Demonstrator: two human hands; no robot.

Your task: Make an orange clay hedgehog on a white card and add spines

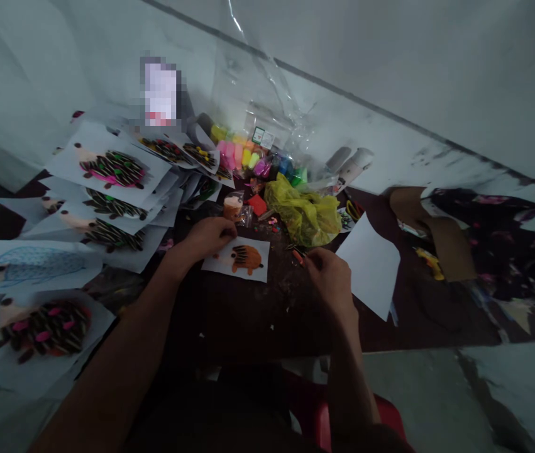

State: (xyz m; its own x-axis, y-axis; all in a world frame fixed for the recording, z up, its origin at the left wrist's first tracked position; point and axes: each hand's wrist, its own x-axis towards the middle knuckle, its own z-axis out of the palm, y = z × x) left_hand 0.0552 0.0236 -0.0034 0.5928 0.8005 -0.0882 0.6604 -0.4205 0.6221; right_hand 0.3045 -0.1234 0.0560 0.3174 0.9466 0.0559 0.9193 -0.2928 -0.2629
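Note:
A white card with an orange-brown hedgehog figure lies on the dark table. My left hand is at the card's upper left edge, its fingers curled together; whether they hold anything is hidden. To the right of the card, the fingers of my right hand are pinched near a small orange stick-like piece, which shows at their tips. Dark seed-like bits lie just above that piece. A small jar with orange-brown material stands above the card.
Hedgehog pictures on paper pile up at the left. Behind the card are a crumpled yellow bag and a clear bag of coloured clay. A blank white sheet, brown cardboard and dark floral cloth lie at the right.

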